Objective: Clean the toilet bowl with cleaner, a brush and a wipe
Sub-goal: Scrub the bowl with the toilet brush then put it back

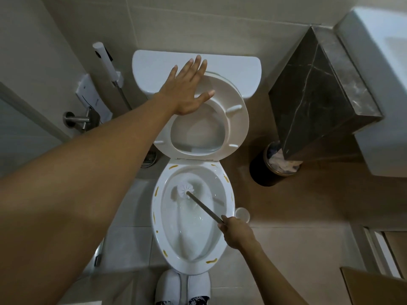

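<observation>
A white toilet bowl [228,219] stands below me with several yellow-brown streaks along its rim. Its seat [236,124] and lid are raised against the cistern [154,69]. My left hand [187,89] lies flat with straight fingers on the raised seat and lid. My right hand [235,233] grips the grey handle of a toilet brush [186,190], whose white head is down inside the bowl on its upper left wall.
A dark bin [264,170] with crumpled paper stands right of the toilet under a dark marble counter corner [319,84]. A white brush holder [242,213] sits on the floor by the bowl. A bidet sprayer [108,62] hangs at left. My white slippers [182,287] touch the bowl's front.
</observation>
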The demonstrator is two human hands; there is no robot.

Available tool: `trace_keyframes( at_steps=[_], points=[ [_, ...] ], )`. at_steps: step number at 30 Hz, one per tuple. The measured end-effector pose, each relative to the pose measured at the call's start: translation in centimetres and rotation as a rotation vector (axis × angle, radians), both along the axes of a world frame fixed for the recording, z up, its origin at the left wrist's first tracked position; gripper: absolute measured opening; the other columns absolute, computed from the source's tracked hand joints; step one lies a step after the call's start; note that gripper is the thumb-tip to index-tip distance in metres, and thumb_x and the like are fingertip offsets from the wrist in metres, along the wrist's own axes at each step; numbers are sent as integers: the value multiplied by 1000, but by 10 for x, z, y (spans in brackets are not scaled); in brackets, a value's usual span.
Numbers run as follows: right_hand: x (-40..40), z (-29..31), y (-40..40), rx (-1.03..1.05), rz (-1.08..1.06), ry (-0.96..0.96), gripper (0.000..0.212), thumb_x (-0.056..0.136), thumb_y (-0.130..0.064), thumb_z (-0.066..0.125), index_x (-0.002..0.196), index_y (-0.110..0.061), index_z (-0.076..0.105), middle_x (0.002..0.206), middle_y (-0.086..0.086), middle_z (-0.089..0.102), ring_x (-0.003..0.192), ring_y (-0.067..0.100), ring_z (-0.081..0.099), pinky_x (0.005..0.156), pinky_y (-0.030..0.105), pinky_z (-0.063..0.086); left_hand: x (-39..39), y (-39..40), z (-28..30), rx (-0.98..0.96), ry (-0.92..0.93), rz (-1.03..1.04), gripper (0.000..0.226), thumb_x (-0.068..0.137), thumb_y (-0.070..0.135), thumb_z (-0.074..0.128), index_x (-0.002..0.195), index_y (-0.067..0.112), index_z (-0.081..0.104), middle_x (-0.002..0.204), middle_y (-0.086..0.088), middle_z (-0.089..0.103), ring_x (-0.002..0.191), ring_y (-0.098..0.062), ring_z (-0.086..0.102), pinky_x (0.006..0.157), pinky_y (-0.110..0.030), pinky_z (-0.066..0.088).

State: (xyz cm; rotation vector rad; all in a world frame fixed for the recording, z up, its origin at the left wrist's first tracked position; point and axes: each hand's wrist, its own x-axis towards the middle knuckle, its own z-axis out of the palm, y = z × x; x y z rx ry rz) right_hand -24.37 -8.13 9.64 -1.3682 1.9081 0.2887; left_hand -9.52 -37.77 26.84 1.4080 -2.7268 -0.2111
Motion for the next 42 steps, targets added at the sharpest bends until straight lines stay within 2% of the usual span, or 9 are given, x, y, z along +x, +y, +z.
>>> trace_keyframes(
  at_steps=[7,11,15,20,26,31,34,39,42],
  points=[
    [-1,17,8,46,-209,-66,36,94,-42,52,104,-10,64,90,6,67,64,18,58,56,30,52,49,46,4,14,91,131,73,97,56,20,152,16,-7,159,-1,-12,146,-15,-9,116,-43,-5],
    [-6,26,14,70,-356,-184,35,95,-35,51,109,-7,65,65,3,56,48,16,55,39,23,44,87,77,-12,47,123,216,73,96,57,22,151,19,-8,159,2,-13,145,-11,-10,115,-44,-6],
    [-12,23,11,37,-430,-248,36,95,-31,52,128,-17,59,75,2,58,52,16,50,39,24,39,119,95,-34,92,115,315,74,96,55,27,152,19,-4,159,2,-10,145,-11,-8,115,-44,-6],
    [-9,23,4,-16,-390,-241,37,96,-31,49,131,-25,58,86,1,61,53,5,42,45,18,35,147,94,-69,140,91,361,76,94,56,26,153,15,1,160,-1,-5,146,-15,-4,116,-45,-3],
    [14,31,-6,-23,-379,-230,37,98,-27,48,134,-25,55,62,-18,40,52,-3,34,37,9,29,180,84,-123,269,57,366,74,96,55,28,152,16,-1,160,0,-7,146,-15,-6,116,-46,-2],
    [45,43,-16,-27,-392,-211,37,97,-23,47,131,-31,57,54,-11,44,36,2,39,36,16,33,202,53,-154,316,45,293,74,96,53,32,153,14,4,160,-1,-2,147,-16,-2,117,-45,0],
    [60,48,-21,-53,-384,-178,36,98,-24,49,132,-32,56,55,-16,43,40,-1,39,41,9,31,207,24,-167,322,56,250,73,97,51,35,153,13,7,160,-3,2,147,-18,1,117,-45,2],
    [80,56,-26,-31,-441,-146,36,98,-24,48,131,-36,56,38,-11,47,31,-1,42,39,10,32,206,-35,-178,283,22,157,74,97,53,33,153,12,6,160,-5,2,147,-19,1,117,-44,2],
    [86,56,-27,-4,-476,-139,36,98,-25,48,131,-38,54,35,-18,48,32,-4,44,41,9,32,199,-69,-178,272,14,123,75,97,54,31,152,12,3,160,-5,-1,147,-19,-1,117,-45,1]
  ],
)
